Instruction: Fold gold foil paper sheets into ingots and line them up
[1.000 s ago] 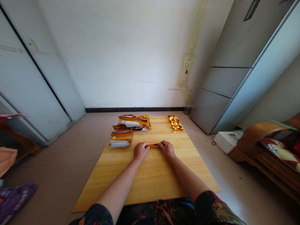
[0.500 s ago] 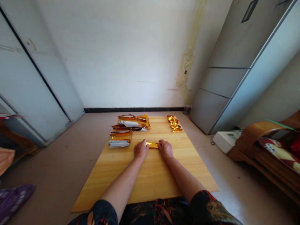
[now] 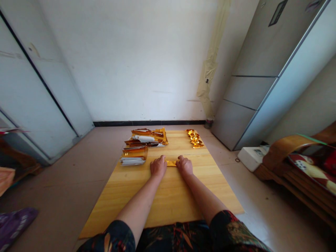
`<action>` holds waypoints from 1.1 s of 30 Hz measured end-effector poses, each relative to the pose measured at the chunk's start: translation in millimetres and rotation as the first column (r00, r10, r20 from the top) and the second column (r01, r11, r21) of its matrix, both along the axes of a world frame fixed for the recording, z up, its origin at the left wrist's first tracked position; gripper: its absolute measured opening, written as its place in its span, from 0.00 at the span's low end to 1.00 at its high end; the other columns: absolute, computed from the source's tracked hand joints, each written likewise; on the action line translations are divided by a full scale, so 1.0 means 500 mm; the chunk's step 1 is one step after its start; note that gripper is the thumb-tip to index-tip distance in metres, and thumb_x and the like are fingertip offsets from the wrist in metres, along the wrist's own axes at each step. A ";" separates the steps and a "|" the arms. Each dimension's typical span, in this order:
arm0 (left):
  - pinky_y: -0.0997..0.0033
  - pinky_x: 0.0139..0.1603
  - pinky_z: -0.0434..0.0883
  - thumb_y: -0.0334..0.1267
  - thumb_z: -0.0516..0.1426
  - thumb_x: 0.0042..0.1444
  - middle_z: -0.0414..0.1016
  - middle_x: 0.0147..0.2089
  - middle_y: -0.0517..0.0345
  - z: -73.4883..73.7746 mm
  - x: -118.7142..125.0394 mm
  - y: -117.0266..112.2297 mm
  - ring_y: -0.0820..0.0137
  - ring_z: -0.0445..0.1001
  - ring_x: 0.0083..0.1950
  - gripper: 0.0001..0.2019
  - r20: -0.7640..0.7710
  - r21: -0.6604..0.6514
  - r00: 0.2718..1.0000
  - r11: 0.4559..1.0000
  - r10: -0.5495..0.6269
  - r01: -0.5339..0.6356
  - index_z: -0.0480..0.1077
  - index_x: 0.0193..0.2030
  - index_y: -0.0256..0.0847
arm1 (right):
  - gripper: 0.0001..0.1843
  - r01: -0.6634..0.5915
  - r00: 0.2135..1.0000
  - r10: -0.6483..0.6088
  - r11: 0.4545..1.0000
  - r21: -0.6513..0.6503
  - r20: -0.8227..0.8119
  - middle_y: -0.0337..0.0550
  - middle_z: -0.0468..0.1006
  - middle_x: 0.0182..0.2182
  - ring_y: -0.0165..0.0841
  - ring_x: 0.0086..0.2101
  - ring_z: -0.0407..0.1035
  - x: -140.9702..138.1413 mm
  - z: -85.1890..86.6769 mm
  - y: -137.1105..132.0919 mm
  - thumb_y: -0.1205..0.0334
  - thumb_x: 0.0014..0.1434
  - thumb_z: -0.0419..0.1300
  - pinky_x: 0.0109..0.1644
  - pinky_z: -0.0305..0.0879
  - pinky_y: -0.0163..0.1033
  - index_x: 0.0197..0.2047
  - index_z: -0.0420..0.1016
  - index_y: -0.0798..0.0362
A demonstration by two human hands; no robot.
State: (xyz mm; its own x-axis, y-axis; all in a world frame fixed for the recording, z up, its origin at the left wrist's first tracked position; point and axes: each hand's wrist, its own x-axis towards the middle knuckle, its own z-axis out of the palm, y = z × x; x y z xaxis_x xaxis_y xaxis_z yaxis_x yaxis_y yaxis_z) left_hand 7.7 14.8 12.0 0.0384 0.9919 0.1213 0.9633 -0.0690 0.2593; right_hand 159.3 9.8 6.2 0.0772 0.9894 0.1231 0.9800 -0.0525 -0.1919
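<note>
A narrow strip of gold foil paper [image 3: 171,163] lies flat at the middle of a pale wooden board [image 3: 168,206]. My left hand [image 3: 158,166] presses on its left end, and my right hand [image 3: 184,166] presses on its right end. Both hands cover part of the strip. Left of my hands stand stacks of gold and white paper [image 3: 133,156], with more sheets [image 3: 148,137] behind them. At the far end of the board lies a row of small folded gold pieces [image 3: 194,138].
A grey refrigerator [image 3: 252,84] stands beyond the board's right side, near a white box [image 3: 252,158] on the floor and a wooden chair with a red patterned cushion [image 3: 309,164]. A purple slipper [image 3: 15,222] lies at lower left. White wall stands ahead.
My hands have drawn slightly closer together, so less of the gold strip shows between them. The view has shifted slightly.
</note>
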 end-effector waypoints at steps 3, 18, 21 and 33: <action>0.64 0.44 0.64 0.37 0.51 0.58 0.77 0.43 0.52 -0.003 0.001 0.000 0.63 0.74 0.46 0.14 -0.016 0.021 1.000 1.000 -0.005 0.006 0.65 0.51 0.44 | 0.13 -0.004 1.000 0.004 1.000 -0.010 0.001 0.48 0.78 0.38 0.35 0.40 0.72 0.001 0.002 -0.001 0.59 0.62 0.52 0.40 0.57 0.35 0.47 0.71 0.52; 0.65 0.42 0.63 0.35 0.48 0.59 0.77 0.43 0.51 0.002 0.004 -0.001 0.63 0.74 0.45 0.12 -0.059 -0.002 0.998 1.000 0.001 -0.001 0.65 0.49 0.43 | 0.11 0.001 1.000 0.000 1.000 -0.006 0.025 0.47 0.79 0.36 0.35 0.38 0.72 -0.001 0.008 -0.003 0.59 0.61 0.52 0.38 0.56 0.35 0.44 0.71 0.52; 0.66 0.41 0.62 0.36 0.48 0.59 0.77 0.41 0.53 0.003 0.003 -0.002 0.64 0.74 0.44 0.12 -0.078 0.006 0.997 1.000 0.001 -0.001 0.65 0.49 0.43 | 0.11 -0.006 0.999 0.006 1.000 0.006 0.051 0.47 0.79 0.36 0.35 0.38 0.72 0.000 0.006 -0.003 0.59 0.62 0.52 0.38 0.56 0.35 0.44 0.72 0.52; 0.64 0.44 0.61 0.37 0.46 0.62 0.72 0.44 0.53 0.002 -0.004 -0.010 0.64 0.67 0.48 0.12 -0.141 0.045 0.988 0.997 -0.062 0.069 0.70 0.44 0.46 | 0.12 -0.076 0.991 0.071 0.997 0.034 0.117 0.44 0.75 0.38 0.32 0.39 0.69 0.002 0.004 -0.012 0.60 0.64 0.49 0.37 0.54 0.34 0.39 0.74 0.50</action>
